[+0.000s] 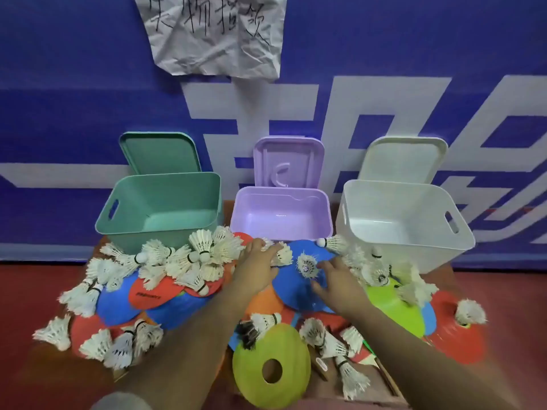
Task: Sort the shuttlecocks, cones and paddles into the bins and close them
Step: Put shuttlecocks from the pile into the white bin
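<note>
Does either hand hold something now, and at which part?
Nothing is plainly held. The left hand touches a shuttlecock at its feathers with straight fingers; the right hand is spread open over the blue cone.

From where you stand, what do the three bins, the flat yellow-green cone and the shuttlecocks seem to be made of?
The green bin, purple bin and white bin look like moulded plastic: smooth, faintly glossy walls, rounded corners. The yellow-green cone looks like thin matte plastic with a punched hole. The shuttlecocks seem real feather, with frayed white vanes and pale rounded bases, possibly cork.
</note>
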`<action>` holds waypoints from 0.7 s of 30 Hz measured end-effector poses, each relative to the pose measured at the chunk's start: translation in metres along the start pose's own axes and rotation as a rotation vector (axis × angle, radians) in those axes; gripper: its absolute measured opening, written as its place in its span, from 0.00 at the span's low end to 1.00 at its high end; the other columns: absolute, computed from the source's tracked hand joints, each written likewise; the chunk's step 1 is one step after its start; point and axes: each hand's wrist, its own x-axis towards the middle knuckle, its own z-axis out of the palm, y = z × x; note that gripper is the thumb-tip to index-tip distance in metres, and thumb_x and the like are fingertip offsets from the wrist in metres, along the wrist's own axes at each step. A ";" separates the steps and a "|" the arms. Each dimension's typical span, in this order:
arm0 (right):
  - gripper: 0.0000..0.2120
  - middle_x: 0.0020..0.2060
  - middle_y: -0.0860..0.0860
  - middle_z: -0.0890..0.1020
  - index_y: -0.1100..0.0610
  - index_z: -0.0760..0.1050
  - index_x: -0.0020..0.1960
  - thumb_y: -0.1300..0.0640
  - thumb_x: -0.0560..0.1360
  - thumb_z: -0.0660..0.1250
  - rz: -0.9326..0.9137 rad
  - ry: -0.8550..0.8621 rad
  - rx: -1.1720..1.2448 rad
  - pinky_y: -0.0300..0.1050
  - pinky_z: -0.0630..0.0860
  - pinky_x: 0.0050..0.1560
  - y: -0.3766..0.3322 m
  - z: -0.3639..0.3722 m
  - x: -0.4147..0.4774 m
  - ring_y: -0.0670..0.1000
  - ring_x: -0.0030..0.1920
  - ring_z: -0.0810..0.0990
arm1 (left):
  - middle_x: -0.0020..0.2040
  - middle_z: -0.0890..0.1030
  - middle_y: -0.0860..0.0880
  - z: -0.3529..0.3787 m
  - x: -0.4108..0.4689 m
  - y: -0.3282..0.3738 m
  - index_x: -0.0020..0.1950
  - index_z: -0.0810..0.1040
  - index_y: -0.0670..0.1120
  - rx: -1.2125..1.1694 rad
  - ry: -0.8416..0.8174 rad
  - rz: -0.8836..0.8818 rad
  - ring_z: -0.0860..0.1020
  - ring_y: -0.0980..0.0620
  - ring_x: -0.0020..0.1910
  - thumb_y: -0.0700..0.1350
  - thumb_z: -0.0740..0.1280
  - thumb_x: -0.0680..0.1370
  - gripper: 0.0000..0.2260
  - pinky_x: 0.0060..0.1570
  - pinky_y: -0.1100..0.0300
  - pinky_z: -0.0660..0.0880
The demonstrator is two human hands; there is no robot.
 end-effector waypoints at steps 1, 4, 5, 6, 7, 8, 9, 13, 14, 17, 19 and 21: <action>0.23 0.60 0.55 0.70 0.53 0.70 0.69 0.47 0.77 0.64 -0.031 0.008 -0.006 0.48 0.73 0.58 0.002 0.005 0.004 0.57 0.57 0.76 | 0.65 0.67 0.47 0.003 0.006 0.002 0.71 0.69 0.58 0.091 -0.015 0.029 0.64 0.45 0.67 0.48 0.65 0.75 0.24 0.65 0.52 0.63; 0.18 0.57 0.56 0.70 0.51 0.73 0.66 0.52 0.76 0.64 -0.066 -0.016 -0.054 0.48 0.75 0.52 0.004 0.021 0.013 0.58 0.53 0.76 | 0.61 0.72 0.50 0.012 0.018 0.006 0.59 0.78 0.56 0.291 0.018 0.081 0.67 0.47 0.64 0.49 0.63 0.78 0.12 0.63 0.52 0.57; 0.17 0.55 0.56 0.71 0.52 0.75 0.64 0.54 0.76 0.63 -0.063 -0.009 -0.070 0.48 0.75 0.50 0.005 0.027 0.017 0.59 0.52 0.75 | 0.60 0.74 0.50 0.016 0.022 0.006 0.57 0.79 0.55 0.294 0.034 0.085 0.67 0.48 0.63 0.50 0.62 0.79 0.10 0.62 0.52 0.56; 0.14 0.52 0.56 0.71 0.54 0.76 0.61 0.56 0.76 0.63 -0.065 0.016 -0.085 0.48 0.75 0.47 0.005 0.032 0.020 0.60 0.50 0.75 | 0.60 0.75 0.50 0.019 0.023 0.005 0.56 0.80 0.54 0.271 0.061 0.094 0.68 0.49 0.63 0.50 0.61 0.79 0.09 0.62 0.52 0.56; 0.12 0.50 0.57 0.72 0.56 0.78 0.57 0.58 0.76 0.63 -0.076 0.063 -0.102 0.47 0.73 0.43 0.007 0.036 0.023 0.60 0.48 0.76 | 0.59 0.76 0.50 0.020 0.024 0.004 0.56 0.80 0.54 0.235 0.098 0.100 0.69 0.48 0.63 0.51 0.61 0.80 0.09 0.62 0.52 0.57; 0.09 0.47 0.57 0.72 0.57 0.79 0.52 0.59 0.75 0.63 -0.080 0.107 -0.113 0.46 0.71 0.40 0.010 0.037 0.026 0.61 0.46 0.76 | 0.58 0.76 0.49 0.020 0.024 0.002 0.55 0.79 0.52 0.163 0.136 0.097 0.70 0.47 0.62 0.52 0.60 0.80 0.10 0.62 0.52 0.58; 0.07 0.46 0.57 0.73 0.58 0.79 0.48 0.60 0.74 0.64 -0.088 0.142 -0.097 0.46 0.70 0.38 0.013 0.037 0.028 0.60 0.44 0.77 | 0.56 0.76 0.48 0.018 0.022 0.002 0.54 0.79 0.51 0.038 0.164 0.092 0.71 0.46 0.60 0.52 0.60 0.80 0.10 0.61 0.51 0.62; 0.05 0.49 0.53 0.74 0.58 0.81 0.49 0.61 0.77 0.65 -0.085 0.250 0.316 0.46 0.75 0.48 0.015 0.014 0.023 0.53 0.45 0.77 | 0.45 0.71 0.51 -0.004 -0.002 0.010 0.48 0.74 0.47 -0.371 0.245 0.075 0.72 0.53 0.42 0.49 0.61 0.80 0.06 0.45 0.59 0.69; 0.05 0.50 0.52 0.74 0.57 0.80 0.49 0.60 0.78 0.65 -0.046 0.269 0.444 0.44 0.75 0.50 0.016 0.003 0.019 0.51 0.46 0.78 | 0.45 0.71 0.51 -0.009 -0.009 0.013 0.48 0.74 0.47 -0.398 0.266 0.064 0.71 0.57 0.41 0.46 0.63 0.80 0.04 0.43 0.64 0.68; 0.04 0.48 0.52 0.79 0.53 0.78 0.47 0.59 0.78 0.66 0.078 0.311 0.745 0.42 0.77 0.47 0.018 -0.027 0.006 0.51 0.45 0.81 | 0.47 0.71 0.53 -0.017 -0.024 0.018 0.49 0.74 0.51 -0.462 0.283 0.007 0.72 0.61 0.40 0.44 0.67 0.78 0.03 0.41 0.74 0.65; 0.04 0.43 0.55 0.82 0.57 0.78 0.46 0.61 0.78 0.65 0.121 0.327 0.977 0.43 0.79 0.43 0.015 -0.048 -0.002 0.53 0.43 0.83 | 0.52 0.72 0.55 -0.018 -0.032 0.023 0.53 0.73 0.55 -0.498 0.250 -0.026 0.75 0.58 0.44 0.45 0.69 0.76 0.10 0.46 0.70 0.70; 0.04 0.42 0.58 0.81 0.63 0.77 0.46 0.64 0.79 0.64 0.131 0.326 1.150 0.39 0.78 0.39 0.010 -0.067 -0.007 0.53 0.42 0.84 | 0.57 0.72 0.59 -0.018 -0.038 0.031 0.63 0.69 0.58 -0.570 0.205 -0.036 0.76 0.60 0.52 0.46 0.71 0.75 0.20 0.52 0.65 0.73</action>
